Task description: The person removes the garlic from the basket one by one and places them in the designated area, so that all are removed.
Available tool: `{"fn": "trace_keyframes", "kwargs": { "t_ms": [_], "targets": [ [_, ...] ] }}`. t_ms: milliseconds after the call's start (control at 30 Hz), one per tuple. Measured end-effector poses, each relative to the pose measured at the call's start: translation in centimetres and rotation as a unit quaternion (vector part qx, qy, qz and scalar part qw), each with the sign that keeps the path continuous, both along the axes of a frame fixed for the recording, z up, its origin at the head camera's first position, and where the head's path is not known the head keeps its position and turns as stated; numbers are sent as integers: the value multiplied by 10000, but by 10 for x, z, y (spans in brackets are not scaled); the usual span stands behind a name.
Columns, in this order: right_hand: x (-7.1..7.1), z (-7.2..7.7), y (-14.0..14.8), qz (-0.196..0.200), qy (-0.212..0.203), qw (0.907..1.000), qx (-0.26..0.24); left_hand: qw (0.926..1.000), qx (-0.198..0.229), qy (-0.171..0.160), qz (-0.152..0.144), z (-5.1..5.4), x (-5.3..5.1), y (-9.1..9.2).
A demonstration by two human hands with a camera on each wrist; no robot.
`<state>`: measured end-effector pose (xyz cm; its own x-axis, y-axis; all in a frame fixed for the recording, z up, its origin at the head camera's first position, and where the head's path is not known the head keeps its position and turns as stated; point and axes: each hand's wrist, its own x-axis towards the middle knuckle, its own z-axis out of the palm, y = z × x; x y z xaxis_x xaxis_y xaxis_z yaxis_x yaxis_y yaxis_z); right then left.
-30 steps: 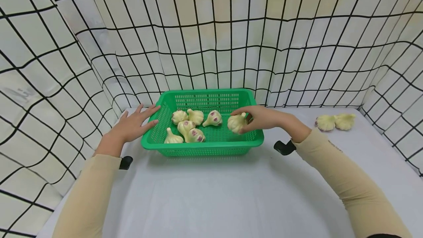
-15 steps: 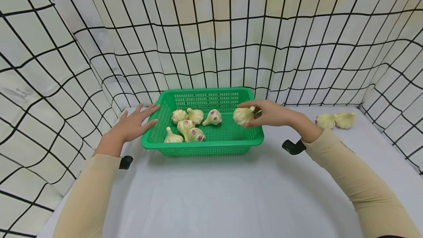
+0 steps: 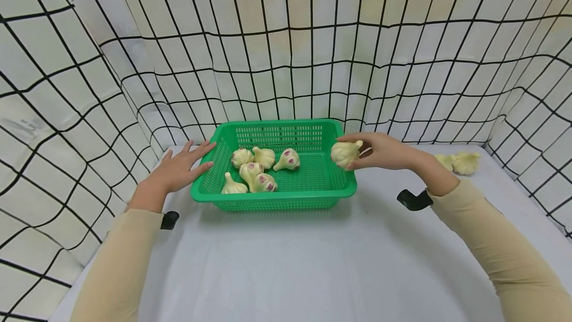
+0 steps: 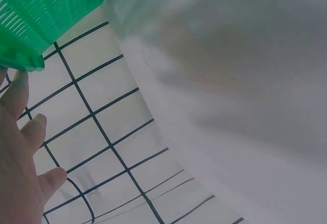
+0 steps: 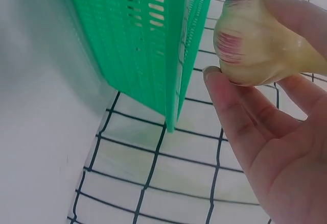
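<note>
My right hand [image 3: 382, 152] pinches a garlic bulb [image 3: 345, 154] between thumb and fingers, over the right rim of the green basket [image 3: 277, 201]. Up close in the right wrist view, the held bulb [image 5: 255, 40] shows purple streaks, apart from the basket's wall [image 5: 138, 45]. With fingers spread, my left hand [image 3: 176, 170] rests against the basket's left rim. In the left wrist view its fingertips touch the basket's edge [image 4: 30, 63]. Several garlic bulbs [image 3: 252, 170] lie inside, mostly toward the left, and another bulb [image 3: 288, 159] lies near the middle.
Two garlic bulbs [image 3: 464, 163] lie on the white table [image 3: 286, 262] at the right, one partly hidden behind my right forearm. Black netting [image 3: 290, 63] over white sheeting stands behind the basket and along both sides.
My right hand has moved right with the garlic bulb, from above the basket's inside to over its right rim. The left hand and the other bulbs have stayed in place.
</note>
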<state>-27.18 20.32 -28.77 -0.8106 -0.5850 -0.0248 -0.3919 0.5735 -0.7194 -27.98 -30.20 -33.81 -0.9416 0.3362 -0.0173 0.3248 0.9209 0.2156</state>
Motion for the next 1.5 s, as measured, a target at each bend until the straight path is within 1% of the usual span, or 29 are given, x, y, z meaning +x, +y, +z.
{"fn": "trace_keyframes", "kwargs": {
  "t_ms": [100, 167, 367, 433, 533, 667, 867, 1133, 1267, 1400, 1500],
  "targets": [
    [2, 3, 9, -120, 4, 9999, -6, 10000, -9, 9, -2, 0, 0, 0],
    [3, 4, 16, -272, -27, 9996, -1, 10000, -5, 10, -5, 0, 1, -1],
    [5, 4, 35, -513, -96, 9986, -61, 10000, -26, -35, -14, 1, 1, -3],
    [5, 4, 40, -504, -56, 9986, -133, 10000, -33, -31, -17, 0, 1, -3],
    [4, 3, 51, -623, 195, 9979, -10, 10000, -38, -26, -27, 0, 0, -3],
    [6, 2, 66, -973, 474, 9940, 150, 10000, -30, 7, -20, 0, 0, -2],
    [8, 3, 87, -1418, 431, 9888, 170, 10000, -30, 28, -8, 1, -1, -3],
    [14, 4, 114, -1747, 405, 9834, 285, 10000, -6, -9, -7, 0, -1, -1],
    [16, 4, 126, -1863, 492, 9806, 351, 10000, -5, -9, -7, -1, -2, -1],
    [17, 1, 138, -2012, 626, 9770, 342, 10000, 1, -13, -14, -1, -2, -2],
    [17, -3, 147, -2098, 679, 9752, 209, 10000, 4, -2, -15, -1, -2, -1]
  ]
}}
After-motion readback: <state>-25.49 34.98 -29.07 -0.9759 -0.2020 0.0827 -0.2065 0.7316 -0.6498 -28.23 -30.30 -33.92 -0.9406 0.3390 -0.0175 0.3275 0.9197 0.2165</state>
